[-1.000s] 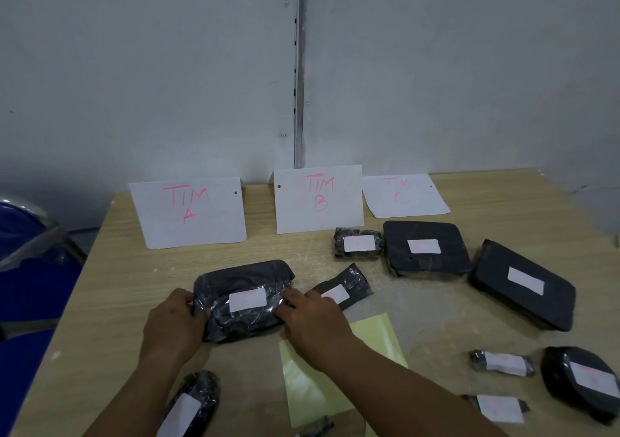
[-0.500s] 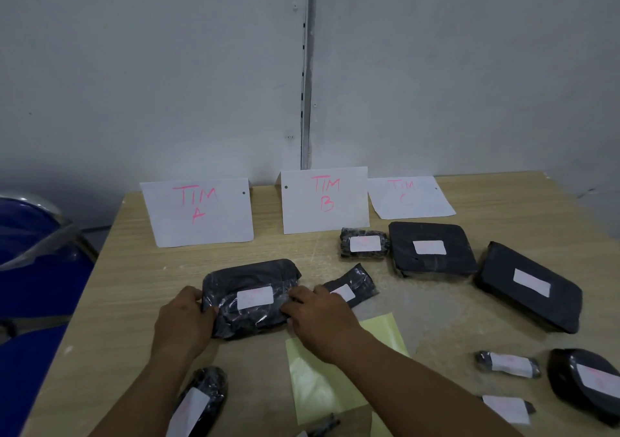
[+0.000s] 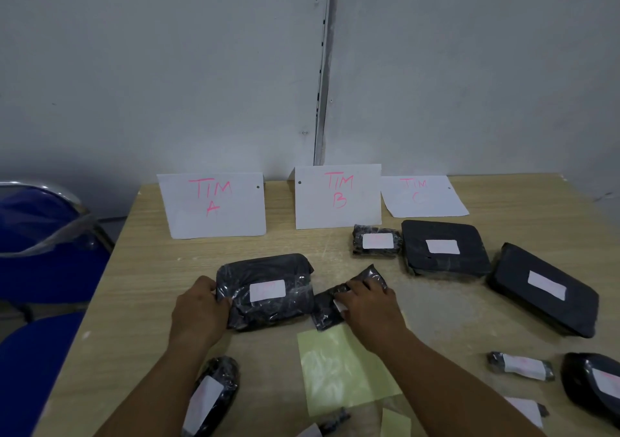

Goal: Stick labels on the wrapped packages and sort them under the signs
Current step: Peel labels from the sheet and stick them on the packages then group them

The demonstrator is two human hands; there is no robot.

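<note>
A bulky black wrapped package [image 3: 265, 289] with a white label lies mid-table. My left hand [image 3: 198, 309] grips its left end. My right hand [image 3: 367, 305] lies over a small flat black package [image 3: 335, 309] just right of it, fingers curled on it. Three white signs with pink letters stand at the back: TIM A [image 3: 213, 205], TIM B [image 3: 338, 196], TIM C [image 3: 422, 196] lying flat. A small labelled package [image 3: 377, 240] and a flat square one [image 3: 443, 247] sit below the B and C signs.
A large flat black package [image 3: 543, 289] lies at the right. More labelled packages sit at the near right [image 3: 520, 366] [image 3: 597, 386] and near left [image 3: 211, 396]. A yellow label backing sheet [image 3: 339, 369] lies in front of me. A blue chair [image 3: 43, 252] stands left of the table [image 3: 141, 285].
My right hand has left the bulky package and moved right onto the small flat package. My left hand stays on the bulky package's left end.
</note>
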